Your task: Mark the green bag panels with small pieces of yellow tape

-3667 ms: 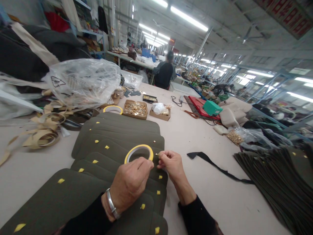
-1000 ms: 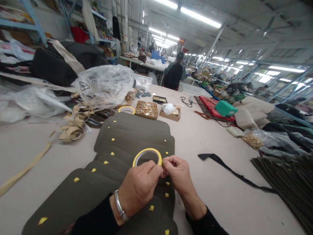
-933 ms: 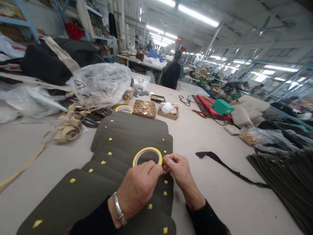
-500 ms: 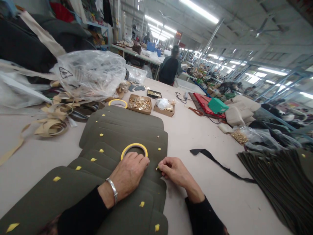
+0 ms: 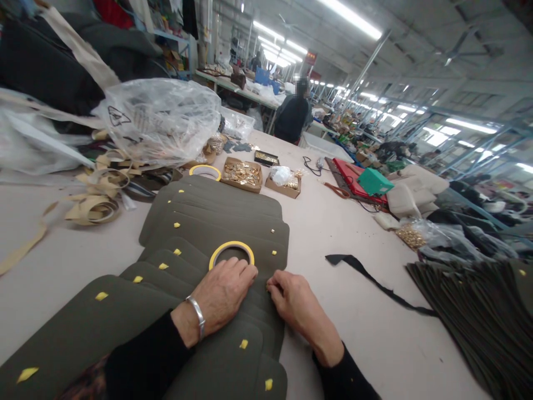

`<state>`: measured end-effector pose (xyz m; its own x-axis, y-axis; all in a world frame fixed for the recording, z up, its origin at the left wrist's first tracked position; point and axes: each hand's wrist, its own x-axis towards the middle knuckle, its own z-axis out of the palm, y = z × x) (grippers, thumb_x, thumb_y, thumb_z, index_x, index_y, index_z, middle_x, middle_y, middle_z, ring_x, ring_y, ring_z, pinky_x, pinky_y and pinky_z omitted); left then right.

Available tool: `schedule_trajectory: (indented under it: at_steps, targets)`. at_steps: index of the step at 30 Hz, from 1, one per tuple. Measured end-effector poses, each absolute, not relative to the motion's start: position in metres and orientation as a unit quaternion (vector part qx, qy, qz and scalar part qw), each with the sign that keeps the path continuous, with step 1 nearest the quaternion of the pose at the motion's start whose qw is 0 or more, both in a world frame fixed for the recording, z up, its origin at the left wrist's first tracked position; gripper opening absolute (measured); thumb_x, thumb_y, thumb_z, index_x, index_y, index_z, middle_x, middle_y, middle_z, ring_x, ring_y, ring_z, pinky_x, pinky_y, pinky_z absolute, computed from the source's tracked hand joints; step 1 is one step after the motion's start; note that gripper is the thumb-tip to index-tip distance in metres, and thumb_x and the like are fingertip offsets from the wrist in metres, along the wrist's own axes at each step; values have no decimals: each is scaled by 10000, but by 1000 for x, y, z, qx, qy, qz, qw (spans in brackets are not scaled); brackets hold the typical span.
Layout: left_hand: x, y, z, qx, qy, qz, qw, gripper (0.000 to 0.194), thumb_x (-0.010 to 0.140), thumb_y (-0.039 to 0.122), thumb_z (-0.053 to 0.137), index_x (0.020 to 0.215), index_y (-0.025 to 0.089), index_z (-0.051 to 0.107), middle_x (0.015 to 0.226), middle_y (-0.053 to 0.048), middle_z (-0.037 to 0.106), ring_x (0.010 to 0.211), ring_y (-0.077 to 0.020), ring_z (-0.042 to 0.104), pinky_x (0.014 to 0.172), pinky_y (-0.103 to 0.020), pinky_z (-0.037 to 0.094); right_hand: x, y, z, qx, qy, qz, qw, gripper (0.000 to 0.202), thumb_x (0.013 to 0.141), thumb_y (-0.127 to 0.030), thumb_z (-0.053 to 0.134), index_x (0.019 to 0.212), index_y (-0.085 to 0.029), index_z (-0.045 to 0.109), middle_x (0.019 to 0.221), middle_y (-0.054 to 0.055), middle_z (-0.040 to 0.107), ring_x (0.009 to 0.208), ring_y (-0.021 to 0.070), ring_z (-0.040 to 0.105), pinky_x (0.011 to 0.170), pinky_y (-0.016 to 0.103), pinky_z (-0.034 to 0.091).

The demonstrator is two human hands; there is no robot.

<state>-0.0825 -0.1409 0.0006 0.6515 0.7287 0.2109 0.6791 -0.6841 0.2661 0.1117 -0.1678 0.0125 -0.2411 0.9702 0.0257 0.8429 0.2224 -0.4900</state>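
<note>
Dark green fabric pieces (image 5: 216, 216) overlap in a stack on the table, with small yellow tape bits (image 5: 177, 225) stuck on them. My left hand (image 5: 227, 289), a silver bangle on its wrist, is closed on the near edge of a yellow tape roll (image 5: 232, 244) that rests on the fabric. At the right edge of the stack, my right hand (image 5: 291, 294) pinches at the fabric with thumb and forefinger; a tiny bit at the fingertips is too small to make out.
Boxes of gold metal parts (image 5: 242, 173) and a second tape roll (image 5: 205, 173) lie beyond the stack. A black strip (image 5: 370, 280) and piled dark pieces (image 5: 478, 316) are at right, a plastic bag (image 5: 162, 119) at left. A person (image 5: 291, 114) is farther back.
The view has shifted slightly. My right hand has turned a little and its fingertips have come down onto the fabric edge, hiding the small yellow and metallic bit. My left hand stays at the roll.
</note>
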Motion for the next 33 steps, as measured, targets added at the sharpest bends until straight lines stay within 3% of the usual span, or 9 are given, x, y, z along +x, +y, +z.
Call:
schedule_trajectory:
  at_steps: [3, 5, 8, 11, 15, 24, 29, 31, 33]
  targets:
    - [-82, -139, -1, 908, 385, 145, 79, 191, 951, 172, 353, 949, 186, 544, 866, -52, 564, 817, -216, 476, 733, -359, 408, 115, -170, 11, -611, -733, 226, 193, 235, 834, -135, 560, 1058, -200, 588, 646, -27, 638, 594, 150, 603, 615, 248, 439]
    - [-81, -137, -1, 908, 385, 142, 81, 185, 947, 168, 358, 957, 182, 543, 867, -53, 565, 829, -217, 480, 740, -357, 416, 121, -173, 11, -611, -721, 235, 228, 318, 848, -165, 581, 1161, -195, 530, 631, -44, 622, 562, 140, 591, 600, 242, 454]
    - [-79, -134, 1, 909, 380, 145, 87, 170, 942, 167, 370, 948, 181, 539, 864, -49, 562, 828, -209, 485, 747, -349, 423, 132, -178, 11, -552, -778, 179, 242, 97, 904, -181, 524, 959, -194, 603, 770, 19, 646, 690, 146, 611, 678, 253, 479]
    - [-76, -132, 4, 910, 377, 144, 90, 166, 940, 175, 370, 941, 185, 535, 869, -50, 567, 828, -212, 496, 754, -357, 429, 137, -179, 10, -474, -855, 104, 185, 185, 939, -168, 458, 898, -176, 639, 849, 68, 649, 793, 177, 604, 734, 280, 487]
    - [-76, -132, 6, 907, 385, 141, 97, 177, 948, 179, 348, 953, 190, 524, 872, -46, 567, 807, -208, 526, 735, -354, 436, 129, -175, 10, -479, -869, 71, 108, 197, 929, -147, 463, 896, -159, 657, 803, 72, 645, 753, 192, 596, 700, 290, 485]
    - [-85, -140, 23, 911, 375, 170, 8, 163, 941, 191, 377, 922, 221, 536, 795, -14, 557, 623, -185, 499, 580, -331, 379, 108, -172, 8, -661, -704, 192, 175, 112, 805, -169, 596, 741, -186, 685, 725, 17, 665, 659, 140, 601, 632, 234, 421]
    - [-89, -134, 22, 910, 361, 206, 9, 180, 926, 157, 395, 944, 222, 561, 756, -5, 598, 639, -186, 547, 606, -328, 430, 117, -174, 20, -579, -701, 395, 133, 198, 785, -173, 573, 620, -171, 682, 523, -41, 569, 496, 94, 482, 467, 213, 299]
    - [-89, -132, 17, 901, 356, 241, 53, 198, 939, 164, 383, 997, 216, 565, 787, -4, 641, 685, -167, 602, 655, -301, 480, 121, -173, 22, -569, -688, 411, 185, 209, 817, -205, 559, 665, -167, 698, 549, -36, 581, 507, 96, 479, 470, 213, 316]
    - [-89, -131, 13, 887, 350, 284, 99, 218, 951, 191, 386, 1092, 216, 551, 913, -9, 692, 786, -145, 655, 734, -262, 518, 122, -171, 21, -586, -650, 383, 295, 184, 846, -241, 557, 792, -171, 718, 632, -19, 630, 562, 110, 524, 519, 215, 380]
